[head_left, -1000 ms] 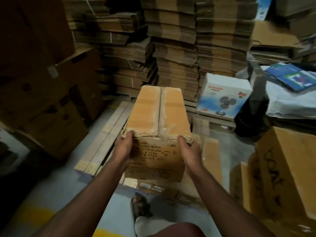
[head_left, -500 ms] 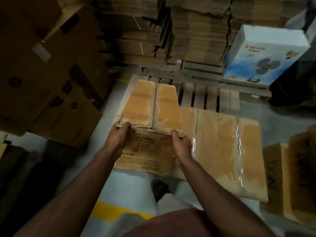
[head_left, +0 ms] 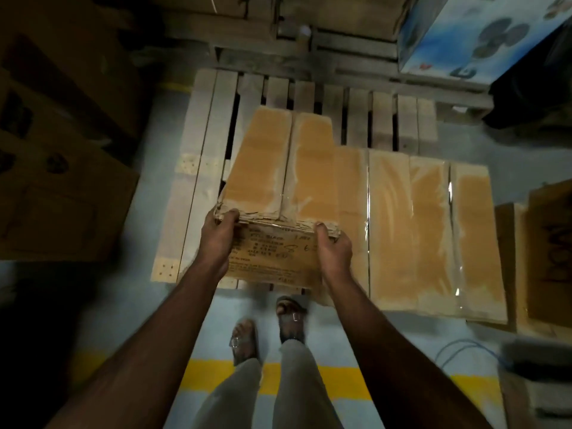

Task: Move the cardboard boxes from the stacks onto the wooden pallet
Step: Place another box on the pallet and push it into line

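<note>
Both hands clasp the near end of a taped cardboard box [head_left: 280, 193]: my left hand [head_left: 218, 236] curls its fingers over the frayed near-left corner, and my right hand [head_left: 332, 247] wraps the near-right corner, thumb on top. Neither hand is empty or slack.

From the head camera, looking down, I see the box held lengthwise away from me above the left part of a wooden pallet [head_left: 198, 168]. I cannot tell whether its underside already touches the slats. Its near face carries printed and handwritten markings too blurred to read. Clear tape runs down the seam along its top.

Just to its right, two similar taped boxes [head_left: 430, 233] lie side by side on the pallet; the held box sits against or just beside the nearer one, though I cannot see the joint. Bare slats show to the left and beyond. My sandalled feet [head_left: 269, 329] stand on grey floor close to the pallet's near edge, with a yellow floor line [head_left: 340, 379] behind them. A blue and white fan carton [head_left: 470, 38] sits at the upper right.

I judge this to be the set-down. To do it well, I would lower the far end first, slide the box flush against its neighbour, line the near face up with the row, and free the fingers only once the slats carry the weight.
</note>
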A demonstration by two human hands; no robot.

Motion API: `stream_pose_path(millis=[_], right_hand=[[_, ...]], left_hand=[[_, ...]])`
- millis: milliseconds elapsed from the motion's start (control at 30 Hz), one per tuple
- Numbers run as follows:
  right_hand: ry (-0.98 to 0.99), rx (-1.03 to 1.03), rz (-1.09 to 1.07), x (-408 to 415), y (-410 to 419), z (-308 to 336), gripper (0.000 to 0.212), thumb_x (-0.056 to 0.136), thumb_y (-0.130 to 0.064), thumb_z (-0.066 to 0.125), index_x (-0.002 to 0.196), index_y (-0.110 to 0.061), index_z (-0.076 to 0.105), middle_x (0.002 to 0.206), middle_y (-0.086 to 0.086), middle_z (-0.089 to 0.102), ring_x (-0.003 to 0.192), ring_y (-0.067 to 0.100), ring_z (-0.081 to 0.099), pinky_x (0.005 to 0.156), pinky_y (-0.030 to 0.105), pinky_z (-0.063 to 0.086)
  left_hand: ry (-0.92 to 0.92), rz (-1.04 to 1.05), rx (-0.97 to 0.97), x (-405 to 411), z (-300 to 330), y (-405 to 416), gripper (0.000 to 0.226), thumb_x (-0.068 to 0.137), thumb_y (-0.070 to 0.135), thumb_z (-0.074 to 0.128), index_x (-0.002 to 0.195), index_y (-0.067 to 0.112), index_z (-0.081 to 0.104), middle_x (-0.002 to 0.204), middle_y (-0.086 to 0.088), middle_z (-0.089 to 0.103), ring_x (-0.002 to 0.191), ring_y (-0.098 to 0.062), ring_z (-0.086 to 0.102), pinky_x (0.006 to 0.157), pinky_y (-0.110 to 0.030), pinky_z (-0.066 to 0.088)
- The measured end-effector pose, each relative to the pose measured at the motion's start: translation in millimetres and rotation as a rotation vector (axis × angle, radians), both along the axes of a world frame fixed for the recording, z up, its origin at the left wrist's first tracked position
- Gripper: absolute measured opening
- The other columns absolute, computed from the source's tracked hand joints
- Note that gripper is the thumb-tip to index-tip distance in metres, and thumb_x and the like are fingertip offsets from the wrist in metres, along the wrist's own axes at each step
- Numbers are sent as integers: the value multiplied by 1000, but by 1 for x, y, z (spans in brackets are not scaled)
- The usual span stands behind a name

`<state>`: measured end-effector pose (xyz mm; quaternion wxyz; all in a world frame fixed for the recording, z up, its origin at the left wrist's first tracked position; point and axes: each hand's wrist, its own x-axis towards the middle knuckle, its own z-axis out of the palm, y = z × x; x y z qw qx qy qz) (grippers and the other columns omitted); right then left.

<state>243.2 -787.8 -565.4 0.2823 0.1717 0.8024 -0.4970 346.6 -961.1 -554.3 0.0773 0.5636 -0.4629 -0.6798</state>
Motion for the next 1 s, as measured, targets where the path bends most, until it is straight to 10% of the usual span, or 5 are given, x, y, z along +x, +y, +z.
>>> stream_pose_path(millis=[200, 533, 733, 1000], right_hand=[[-43, -33, -4, 0, 1, -75, 71, 85, -51, 68, 144, -16, 47, 140, 5, 56, 126, 25, 53, 108, 48, 45], [-80, 34, 95, 25, 64, -165, 60, 69, -72, 68, 118, -37, 63, 123, 7, 63, 113, 30, 62, 92, 49, 56], [-41, 27, 102, 48, 82, -166, 27, 82, -26, 65, 108, -22, 59, 102, 0, 68, 98, 26, 68, 80, 54, 59], [-42, 141, 184, 71, 109, -184, 18, 83, -24, 73, 97, -28, 63, 106, -4, 69, 100, 15, 66, 85, 34, 55]], left_hand=[[28, -60, -5, 6, -77, -1, 44, 100, 25, 55, 143, 24, 44, 124, 0, 63, 112, -17, 60, 91, -36, 50], [-68, -162, 57, 51, -138, 39, 61, 101, 29, 57, 153, 20, 26, 142, -5, 54, 130, -24, 52, 115, -44, 38], [-160, -255, -28, 74, -163, 54, 45, 100, 7, 52, 144, 6, 41, 133, -4, 57, 116, -15, 55, 77, -2, 43], [-215, -368, 4, 101, -190, 62, 42, 97, 4, 52, 139, 9, 52, 129, -5, 65, 117, -18, 62, 82, -9, 51]])
